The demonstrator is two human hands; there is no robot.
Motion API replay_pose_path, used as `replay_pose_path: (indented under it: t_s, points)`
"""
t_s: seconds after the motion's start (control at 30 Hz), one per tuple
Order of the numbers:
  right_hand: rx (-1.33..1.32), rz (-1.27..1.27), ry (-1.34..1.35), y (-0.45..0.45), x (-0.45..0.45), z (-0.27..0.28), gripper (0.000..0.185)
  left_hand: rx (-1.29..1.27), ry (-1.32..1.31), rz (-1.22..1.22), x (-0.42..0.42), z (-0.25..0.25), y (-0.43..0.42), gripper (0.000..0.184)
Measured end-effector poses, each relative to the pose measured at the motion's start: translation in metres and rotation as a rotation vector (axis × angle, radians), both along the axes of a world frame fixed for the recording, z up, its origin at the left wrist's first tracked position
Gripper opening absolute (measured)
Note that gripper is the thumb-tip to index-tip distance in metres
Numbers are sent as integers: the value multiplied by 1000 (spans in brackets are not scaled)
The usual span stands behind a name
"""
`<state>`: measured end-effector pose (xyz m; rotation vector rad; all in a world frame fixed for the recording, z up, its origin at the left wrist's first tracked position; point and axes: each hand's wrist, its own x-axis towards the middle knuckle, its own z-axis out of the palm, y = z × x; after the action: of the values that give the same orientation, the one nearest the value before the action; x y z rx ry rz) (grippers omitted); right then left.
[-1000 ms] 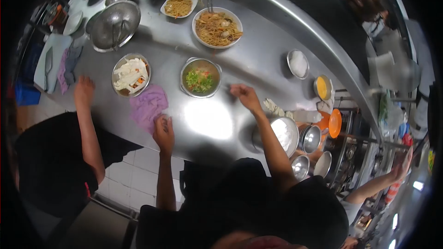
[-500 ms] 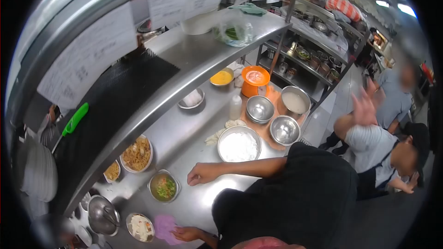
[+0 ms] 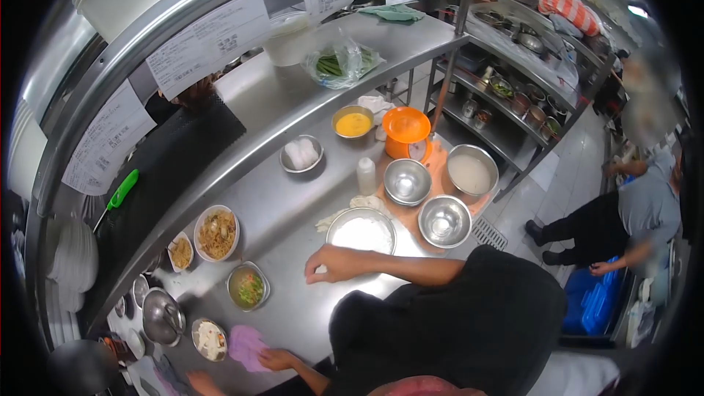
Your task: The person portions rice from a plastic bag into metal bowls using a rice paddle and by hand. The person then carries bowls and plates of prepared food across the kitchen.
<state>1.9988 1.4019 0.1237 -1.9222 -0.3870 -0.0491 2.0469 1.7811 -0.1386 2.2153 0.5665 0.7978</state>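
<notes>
My right hand (image 3: 328, 262) hovers over the steel counter with loosely bent fingers and nothing visible in them, beside a large bowl of white powder or liquid (image 3: 361, 231). To its left stands a metal bowl with broth and chopped greens (image 3: 248, 287). My left hand (image 3: 275, 358) has its fingers closed at the edge of a purple cloth (image 3: 246, 347). Next to the cloth is a bowl with white pieces over orange bits (image 3: 210, 340).
Noodles fill a white bowl (image 3: 217, 233) and a smaller dish (image 3: 180, 251). An orange scale (image 3: 406, 126), a squeeze bottle (image 3: 366, 176) and metal bowls (image 3: 444, 221) stand at the right. A shelf edge (image 3: 293, 139) crosses above. A co-worker's hand (image 3: 202, 381) is at lower left.
The view has swung from the counter toward the shelf and room at the right. My hands stay near the cloth and the greens bowl. A person at the right has moved away.
</notes>
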Motion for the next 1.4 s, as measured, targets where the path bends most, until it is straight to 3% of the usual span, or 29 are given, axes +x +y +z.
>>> replay_pose_path:
  t_s: [0.07, 0.13, 0.23, 0.27, 0.33, 0.37, 0.43, 0.5, 0.6, 0.73, 0.83, 1.07, 1.13, 1.4]
  points:
    - [-64, -165, -59, -31, -23, 13, 13, 149, -148, 70, -10, -1, -19, 34]
    - [-136, -339, -74, -75, -44, 10, 13, 121, -144, 66, -33, 16, -57, 37]
    - [-219, -878, 116, -160, -88, 10, 16, 74, -147, -2, -63, 6, -84, 43]
    - [-335, -983, 53, -189, -112, 21, 18, 59, -159, -69, -72, 0, -91, 46]
    - [-427, -1229, 87, -253, -145, -7, 18, 18, -194, -92, -91, 9, -110, 47]
    - [-633, -1236, 267, -286, -165, -22, 17, 50, -170, -122, -94, 6, -112, 45]
    - [-812, -1250, 373, -336, -198, -71, 17, 169, -98, -139, -95, -2, -111, 41]
    - [-771, -1185, 489, -379, -220, -129, 23, 240, -49, -142, -96, -13, -105, 39]
    - [-669, -1179, 469, -373, -226, -153, 28, 138, -67, -149, -97, 15, -121, 37]
    - [-736, -1185, 492, -389, -222, -188, 22, 197, -40, -107, -94, 18, -124, 35]
    - [-701, -1246, 326, -375, -221, -180, 14, 192, -19, -90, -95, 23, -129, 35]
    - [-536, -1254, 177, -356, -220, -156, 12, 182, 32, -44, -92, 20, -127, 34]
    - [-600, -1388, -37, -359, -219, -167, 11, 214, -23, -61, -91, 11, -121, 33]
    - [-571, -1484, -63, -342, -212, -149, 13, 117, 3, -28, -93, 35, -129, 29]
